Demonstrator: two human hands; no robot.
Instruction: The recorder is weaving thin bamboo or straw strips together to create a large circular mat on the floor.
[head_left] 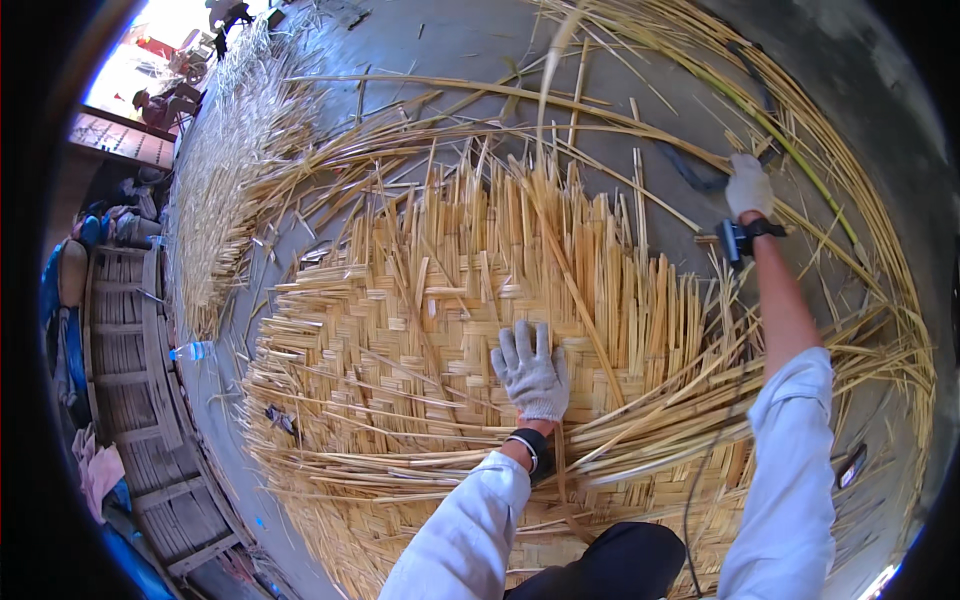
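Observation:
A large half-woven mat of flat bamboo strips [400,340] lies on the concrete floor in front of me, its loose ends fanning up and to the right. My left hand [531,373], in a grey knit glove, rests flat on the woven part with fingers spread and holds nothing. My right arm stretches far out to the right. There my right hand [748,186], also gloved, is curled over a dark curved tool [695,172] lying among long loose bamboo strips [800,150]. Each wrist wears a dark band.
A second bamboo mat [225,170] stretches away at the back left. Wooden slatted pallets [130,370] and a plastic bottle [190,351] lie along the left. People sit far off at the upper left [165,100]. A small dark object [852,465] lies at the right.

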